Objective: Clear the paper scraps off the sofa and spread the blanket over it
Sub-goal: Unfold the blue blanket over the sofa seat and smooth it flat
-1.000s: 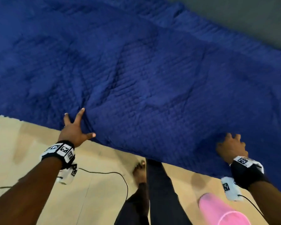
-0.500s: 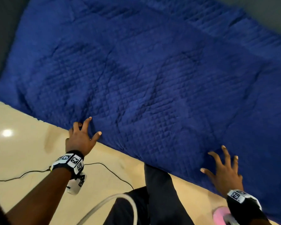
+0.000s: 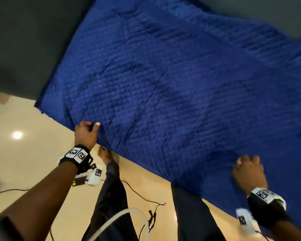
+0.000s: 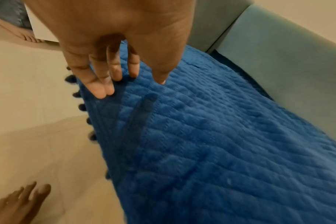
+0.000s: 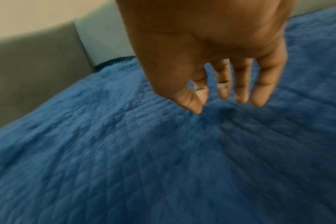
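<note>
A: What is being noticed as changed over the last second?

B: The left hand (image 3: 85,134) is being seen closer to the blanket's (image 3: 172,87) near corner than a second ago, when it was spread wide with fingers splayed. Now its fingers (image 4: 101,89) are being laid fairly straight along the front hem, touching the fabric; nothing is being pinched. The right hand (image 3: 248,171) is being held relaxed over the quilted surface, fingers (image 5: 259,97) extended and fingertips at or just above the cloth; contact cannot be told for certain, as that view is being blurred by motion.

A: And what is being implied for the task?

B: The blanket is being shown already lying across the sofa (image 4: 278,50), and no paper scraps are being seen on it. The job is being judged nearly done, with only smoothing and straightening of the front hem remaining.

A: Which edges are being found near the hands?

B: Just outward of the left fingers, the pom-pom trimmed hem is being seen hanging toward the floor (image 3: 33,150). Beyond the fingertips, the blanket's far side is being met by the sofa's grey armrest and back. Uncovered sofa is being left outward of the left hand, past the blanket's corner.

A: Is room being left for moving?

B: Open fabric is being offered ahead of and between both hands. Behind the wrists, care is being called for: legs, cables (image 3: 142,197) and a white tube (image 3: 122,218) are lying close.
</note>
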